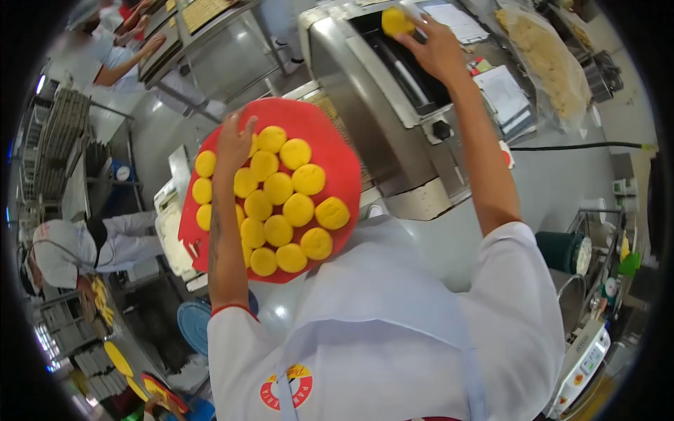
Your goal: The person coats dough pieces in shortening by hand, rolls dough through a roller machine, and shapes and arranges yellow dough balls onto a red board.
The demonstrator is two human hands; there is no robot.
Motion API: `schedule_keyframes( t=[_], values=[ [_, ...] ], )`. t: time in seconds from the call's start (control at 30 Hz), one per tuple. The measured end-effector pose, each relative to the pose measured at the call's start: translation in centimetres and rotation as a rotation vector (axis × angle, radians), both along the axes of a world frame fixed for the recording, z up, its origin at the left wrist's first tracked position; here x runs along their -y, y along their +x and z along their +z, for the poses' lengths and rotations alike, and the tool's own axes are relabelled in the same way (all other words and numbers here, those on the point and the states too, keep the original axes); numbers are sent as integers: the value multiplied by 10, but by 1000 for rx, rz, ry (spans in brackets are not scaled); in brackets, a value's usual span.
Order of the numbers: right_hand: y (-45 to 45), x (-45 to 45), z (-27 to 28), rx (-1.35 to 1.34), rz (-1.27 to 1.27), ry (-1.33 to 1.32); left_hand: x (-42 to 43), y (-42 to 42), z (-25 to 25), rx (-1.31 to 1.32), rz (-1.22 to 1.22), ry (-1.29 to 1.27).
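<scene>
My right hand (pixel 437 49) is closed on a yellow dough round (pixel 397 22), held over the dark slot of a steel roller machine (pixel 365 91). My left hand (pixel 236 142) is over the upper left part of a red board (pixel 337 151), with thumb and fingers apart beside the dough. Several flat yellow dough rounds (pixel 278 188) cover the board in loose rows. My left forearm crosses above them and hides some. What the left fingertips touch is partly hidden.
A black knob (pixel 441 130) sticks out of the machine's near side. Papers (pixel 505 95) and a clear bag of pale crumbly material (pixel 551 63) lie to the right. Co-workers stand at a tray table (pixel 186 52) upper left and beside a left-hand bench; one (pixel 63 245) is bent over.
</scene>
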State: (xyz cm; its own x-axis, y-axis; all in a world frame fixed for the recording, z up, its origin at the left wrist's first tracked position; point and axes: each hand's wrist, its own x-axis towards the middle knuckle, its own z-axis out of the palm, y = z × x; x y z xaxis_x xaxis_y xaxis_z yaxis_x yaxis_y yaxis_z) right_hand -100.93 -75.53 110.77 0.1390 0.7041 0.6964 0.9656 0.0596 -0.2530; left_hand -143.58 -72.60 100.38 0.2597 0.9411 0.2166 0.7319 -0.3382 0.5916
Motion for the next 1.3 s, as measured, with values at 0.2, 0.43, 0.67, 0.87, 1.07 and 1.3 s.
schedule_keyframes(
  t=[0.2, 0.43, 0.67, 0.87, 1.07, 1.3],
  values=[
    [-69, 90, 1, -586, 157, 64, -20, -79, -43, -58, 3, 61],
    [-186, 57, -99, -368, 384, -478, -9, -101, 6, -323, 5, -394],
    [-273, 5, -134, 20, 295, -576, 0, -168, -59, -264, 137, 18],
    [-260, -4, -143, -761, 611, -668, 19, -147, -36, 194, 243, -93],
    [-255, 12, -115, -1878, 635, -455, 14, -256, -16, 1459, 240, -260],
    [-141, 39, 29, -1776, 847, 67, 60, -196, -10, -306, -5, -295]
  ],
)
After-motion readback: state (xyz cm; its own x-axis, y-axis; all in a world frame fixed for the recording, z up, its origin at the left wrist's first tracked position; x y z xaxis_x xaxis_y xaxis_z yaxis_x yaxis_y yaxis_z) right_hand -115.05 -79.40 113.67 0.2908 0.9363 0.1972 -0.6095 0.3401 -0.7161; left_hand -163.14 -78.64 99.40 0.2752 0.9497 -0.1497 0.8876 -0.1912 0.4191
